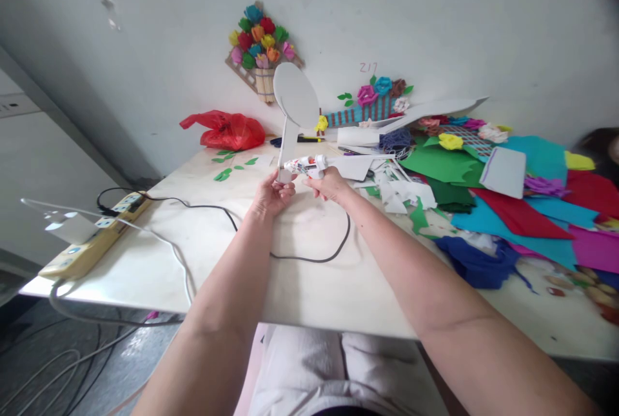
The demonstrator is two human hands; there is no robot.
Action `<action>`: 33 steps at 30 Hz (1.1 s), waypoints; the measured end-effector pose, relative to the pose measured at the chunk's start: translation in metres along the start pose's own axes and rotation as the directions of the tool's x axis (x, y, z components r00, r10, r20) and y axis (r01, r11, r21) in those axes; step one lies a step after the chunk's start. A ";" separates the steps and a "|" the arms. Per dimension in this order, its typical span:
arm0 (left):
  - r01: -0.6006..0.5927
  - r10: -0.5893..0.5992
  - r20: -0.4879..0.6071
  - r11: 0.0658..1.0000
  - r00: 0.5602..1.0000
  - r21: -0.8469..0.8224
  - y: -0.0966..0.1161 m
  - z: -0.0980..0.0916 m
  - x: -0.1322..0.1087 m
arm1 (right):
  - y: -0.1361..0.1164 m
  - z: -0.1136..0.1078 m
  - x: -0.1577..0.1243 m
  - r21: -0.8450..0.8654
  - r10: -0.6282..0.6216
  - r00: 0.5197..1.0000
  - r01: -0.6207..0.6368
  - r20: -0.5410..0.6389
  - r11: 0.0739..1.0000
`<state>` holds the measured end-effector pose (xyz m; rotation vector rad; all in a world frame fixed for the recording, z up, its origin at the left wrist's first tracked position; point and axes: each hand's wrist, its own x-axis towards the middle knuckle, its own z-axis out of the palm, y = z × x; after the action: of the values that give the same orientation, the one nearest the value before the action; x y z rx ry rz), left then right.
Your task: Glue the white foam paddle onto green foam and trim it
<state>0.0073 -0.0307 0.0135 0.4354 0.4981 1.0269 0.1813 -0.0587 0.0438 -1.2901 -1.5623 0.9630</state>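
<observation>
My left hand [275, 195] is closed round the lower end of a white cut-out shape [296, 95], which stands up from it with a rounded top and a narrow stem. In my right hand [329, 185] is a white hot glue gun [307, 164], its nozzle pointing left at the stem near my left fingers. Whether the nozzle touches the cut-out I cannot tell. A black cord [319, 260] loops over the table below my hands.
A yellow power strip [87, 242] with plugs lies at the left edge. A red plastic bag [232, 131] sits at the back. Coloured sheets [512, 222], white scraps [401, 190] and a blue cloth-like piece [478, 262] crowd the right. Paper flowers [261, 35] hang on the wall.
</observation>
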 end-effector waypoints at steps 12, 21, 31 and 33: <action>-0.091 0.093 -0.011 0.990 0.996 0.109 -0.003 0.004 -0.001 | 0.003 0.000 0.002 0.069 -0.023 1.000 0.024 -0.008 0.997; -0.236 0.249 -0.008 0.928 0.969 0.287 -0.005 -0.001 0.005 | 0.009 -0.006 0.003 0.147 -0.085 0.995 0.075 0.059 0.986; -0.361 0.339 0.125 0.869 0.932 0.337 -0.007 -0.005 0.008 | 0.012 -0.014 0.008 0.156 -0.106 0.992 0.094 0.074 0.983; -0.374 0.357 0.115 0.866 0.927 0.330 -0.007 -0.005 0.009 | 0.011 -0.015 0.008 0.136 -0.105 0.992 0.096 0.064 0.986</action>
<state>0.0130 -0.0253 0.0040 0.8967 0.5669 1.2947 0.1981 -0.0485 0.0395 -1.0857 -1.5739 1.0398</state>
